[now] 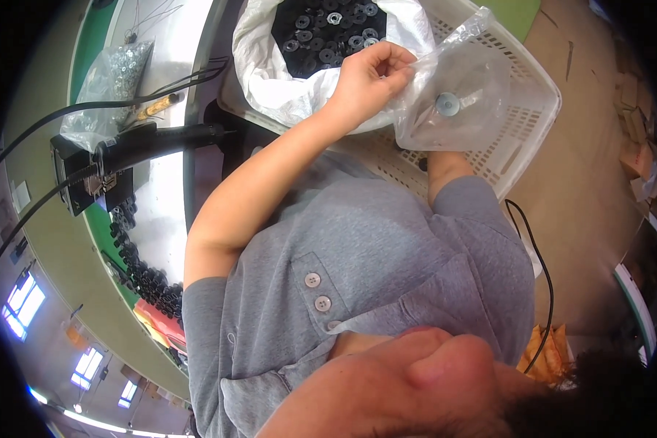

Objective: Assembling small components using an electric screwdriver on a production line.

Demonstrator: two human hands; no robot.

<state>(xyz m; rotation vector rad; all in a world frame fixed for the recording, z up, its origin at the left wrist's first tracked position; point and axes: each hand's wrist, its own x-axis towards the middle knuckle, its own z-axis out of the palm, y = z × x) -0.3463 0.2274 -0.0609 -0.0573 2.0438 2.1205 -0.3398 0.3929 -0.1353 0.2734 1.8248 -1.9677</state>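
My left hand [376,79] pinches the rim of a clear plastic bag [482,120] between thumb and fingers. A pale round disc with a small centre hub [447,104] shows through the bag. My right forearm [447,169] runs up behind the bag, which hides the hand and its fingers. Beside my left hand is a white sack [259,73] with its mouth spread wide, holding many black round parts with centre holes [328,36]. One light-coloured part lies on top of them. Both sack and bag are in a cream plastic basket [536,95].
On the workbench [171,55] to the left lie a black power screwdriver [160,142], a clear bag of small metal parts [117,80], and a yellow-handled tool [157,106]. Black cables [66,109] cross there. Black parts [142,274] line the bench edge. Boxes [635,117] stand far right.
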